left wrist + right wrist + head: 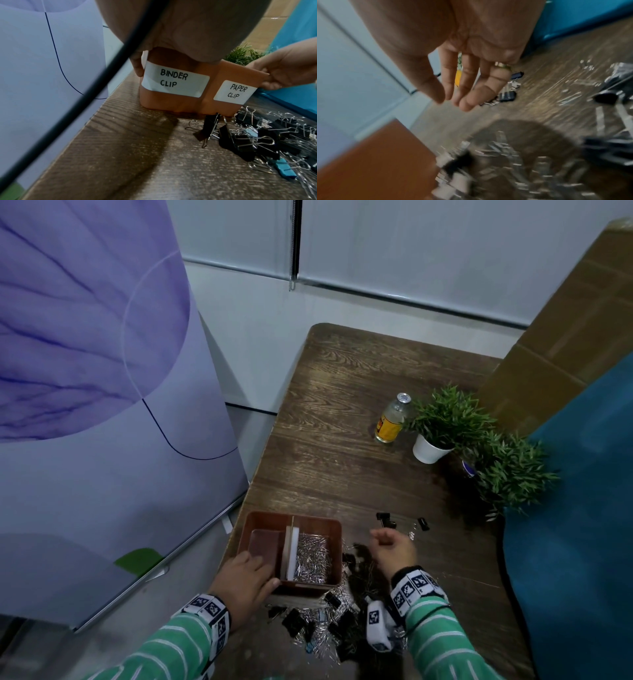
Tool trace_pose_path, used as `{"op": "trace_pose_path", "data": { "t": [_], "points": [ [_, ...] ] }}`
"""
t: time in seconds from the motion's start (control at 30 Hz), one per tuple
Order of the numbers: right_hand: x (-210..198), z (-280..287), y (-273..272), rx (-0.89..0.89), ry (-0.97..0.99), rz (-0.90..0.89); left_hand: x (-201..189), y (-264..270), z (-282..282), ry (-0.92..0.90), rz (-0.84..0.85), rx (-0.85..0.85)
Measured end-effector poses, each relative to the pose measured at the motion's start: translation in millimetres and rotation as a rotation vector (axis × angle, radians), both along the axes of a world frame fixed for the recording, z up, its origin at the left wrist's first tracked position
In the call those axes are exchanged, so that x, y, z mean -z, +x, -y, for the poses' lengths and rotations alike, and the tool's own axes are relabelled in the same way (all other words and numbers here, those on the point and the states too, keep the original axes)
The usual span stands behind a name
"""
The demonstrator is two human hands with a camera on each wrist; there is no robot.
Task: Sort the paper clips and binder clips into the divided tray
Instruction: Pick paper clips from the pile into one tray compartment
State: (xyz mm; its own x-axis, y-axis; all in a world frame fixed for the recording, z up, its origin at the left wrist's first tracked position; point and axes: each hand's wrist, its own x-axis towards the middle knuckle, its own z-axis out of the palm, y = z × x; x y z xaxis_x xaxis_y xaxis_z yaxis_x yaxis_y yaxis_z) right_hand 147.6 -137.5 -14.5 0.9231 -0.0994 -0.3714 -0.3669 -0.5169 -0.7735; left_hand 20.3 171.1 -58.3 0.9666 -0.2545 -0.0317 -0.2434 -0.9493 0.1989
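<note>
Tray [334, 553]: paper clips [313, 559] fill its right bay; left bay bare.
Left hand [245, 580]: clasps the tray's near-left corner, apparently steadying it.
Right hand [394, 547]: fingers relaxed, empty, above mixed clips [325, 625] right of tray.

The right wrist view smears the paper clips [501, 159] (motion blur); the left hand [247, 583] hides the tray's [337, 542] near-left corner.

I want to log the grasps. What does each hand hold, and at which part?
The left hand grips the divided tray at its near-left corner. The right hand holds nothing.
</note>
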Motion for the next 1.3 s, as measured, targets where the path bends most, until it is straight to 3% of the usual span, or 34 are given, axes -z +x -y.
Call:
{"op": "trace_pose_path", "data": {
  "t": [0.17, 0.3, 0.47, 0.73, 0.8, 0.87, 1.03, 1.13, 1.3],
  "points": [
    [23, -4, -4, -0.541, -0.357, -0.122, -1, 0, 0, 0.001, 0.004, -0.002],
    [33, -16, -7, -0.626, -0.490, -0.080, 0, 0, -1, 0.000, 0.000, 0.003],
    [38, -16, -8, -0.487, -0.490, -0.030, 0, 0, -1, -0.006, -0.015, 0.009],
    [25, 22, 7, 0.120, -0.220, 0.015, -5, -1, 0, -0.014, -0.010, 0.021],
    [24, 24, 9, 0.144, -0.219, 0.067, -6, -1, -1, -0.015, -0.004, 0.027],
    [26, 20, 11, 0.022, -0.234, 0.095, -6, -1, 0, -0.021, -0.002, 0.033],
    [32, -3, 11, -0.661, -0.596, 0.042, -7, -1, 0, -0.020, 0.008, 0.038],
    [33, -10, 8, -0.755, -0.733, 0.003, -9, -1, 0, -0.014, 0.002, 0.035],
    [42, -10, 5, -0.862, -0.779, 0.038, -10, -2, 0, -0.014, 0.005, 0.032]
  ]
}}
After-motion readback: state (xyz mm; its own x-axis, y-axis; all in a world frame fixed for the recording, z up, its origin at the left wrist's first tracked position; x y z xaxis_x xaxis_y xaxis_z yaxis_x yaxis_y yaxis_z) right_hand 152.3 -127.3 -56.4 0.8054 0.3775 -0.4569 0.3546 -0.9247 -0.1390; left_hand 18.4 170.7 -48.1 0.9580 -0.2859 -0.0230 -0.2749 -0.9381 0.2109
